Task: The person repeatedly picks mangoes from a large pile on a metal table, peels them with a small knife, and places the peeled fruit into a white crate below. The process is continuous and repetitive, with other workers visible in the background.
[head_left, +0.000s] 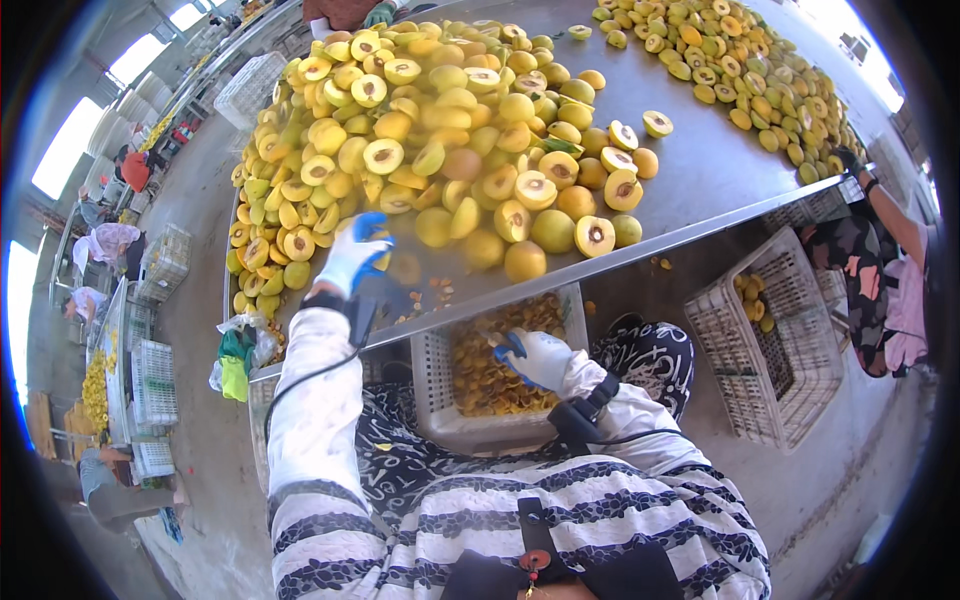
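Note:
A big heap of yellow-green stone fruit [440, 130], many cut in half with brown centres showing, covers the metal table [680, 195]. My left hand [350, 252], in a white glove with blue fingertips, is at the heap's near left edge. Its fingers curl round a yellow fruit half [383, 260]. My right hand [540, 360], gloved the same way, is over a pale plastic crate [432, 385] of small yellow-brown fruit scraps [475, 375]. Its fingers are closed; a small pale tip shows at them, too unclear to name.
Another fruit pile [750, 75] lies at the table's far right, where a co-worker's gloved hand [848, 160] touches the edge. A tilted crate [765, 340] with some fruit stands on the floor right. Plastic bags [237, 360] hang at the table's left corner. Other people work farther left.

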The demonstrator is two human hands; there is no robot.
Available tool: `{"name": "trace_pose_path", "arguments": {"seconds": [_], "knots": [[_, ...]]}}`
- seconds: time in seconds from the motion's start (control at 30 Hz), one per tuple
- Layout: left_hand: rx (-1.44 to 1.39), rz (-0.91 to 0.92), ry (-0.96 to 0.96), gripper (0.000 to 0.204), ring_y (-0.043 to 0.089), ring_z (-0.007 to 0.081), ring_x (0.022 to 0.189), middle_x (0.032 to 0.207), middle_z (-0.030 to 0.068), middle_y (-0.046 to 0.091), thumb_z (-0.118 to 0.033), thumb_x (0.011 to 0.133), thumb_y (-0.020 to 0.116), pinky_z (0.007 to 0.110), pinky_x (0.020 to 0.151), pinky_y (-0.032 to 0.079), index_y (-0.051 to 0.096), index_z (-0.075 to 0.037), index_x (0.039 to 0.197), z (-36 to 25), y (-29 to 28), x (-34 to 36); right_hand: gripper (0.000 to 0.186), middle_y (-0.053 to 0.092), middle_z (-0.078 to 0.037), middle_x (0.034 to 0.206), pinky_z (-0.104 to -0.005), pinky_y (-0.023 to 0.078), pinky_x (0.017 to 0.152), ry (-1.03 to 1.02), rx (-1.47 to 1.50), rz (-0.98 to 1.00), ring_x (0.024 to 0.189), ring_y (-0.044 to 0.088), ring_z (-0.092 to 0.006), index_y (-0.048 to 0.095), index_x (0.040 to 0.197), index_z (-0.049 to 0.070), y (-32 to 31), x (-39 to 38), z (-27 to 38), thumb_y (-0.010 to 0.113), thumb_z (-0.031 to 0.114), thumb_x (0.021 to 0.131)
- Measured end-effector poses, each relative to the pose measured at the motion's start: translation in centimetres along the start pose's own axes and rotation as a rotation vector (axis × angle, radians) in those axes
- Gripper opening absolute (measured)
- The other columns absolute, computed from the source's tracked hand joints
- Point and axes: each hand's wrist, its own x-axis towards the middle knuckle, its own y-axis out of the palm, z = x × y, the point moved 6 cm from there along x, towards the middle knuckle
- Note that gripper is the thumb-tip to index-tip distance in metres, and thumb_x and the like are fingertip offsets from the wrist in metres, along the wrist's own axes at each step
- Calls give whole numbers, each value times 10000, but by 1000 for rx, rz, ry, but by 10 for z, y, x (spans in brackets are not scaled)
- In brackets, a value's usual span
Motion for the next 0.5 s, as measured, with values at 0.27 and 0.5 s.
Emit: {"name": "trace_pose_path", "arguments": {"seconds": [0.27,0.5], "knots": [[-844,-128,190,417,672,256,921,1133,112,665,-393,1022,469,401,756,573,604,-43,1203,19,51,-112,316,525,-13,652,-276,417,391,-155,921,68,456,483,-111,574,1062,46,24,-3,69,501,350,1012],[-643,-281,477,305,661,203,894,1035,122,669,-241,1037,497,342,803,564,599,21,1156,0,91,-153,300,542,-42,648,-298,414,415,-131,725,-155,482,503,-112,570,1081,21,35,-12,81,489,302,1017]]}}
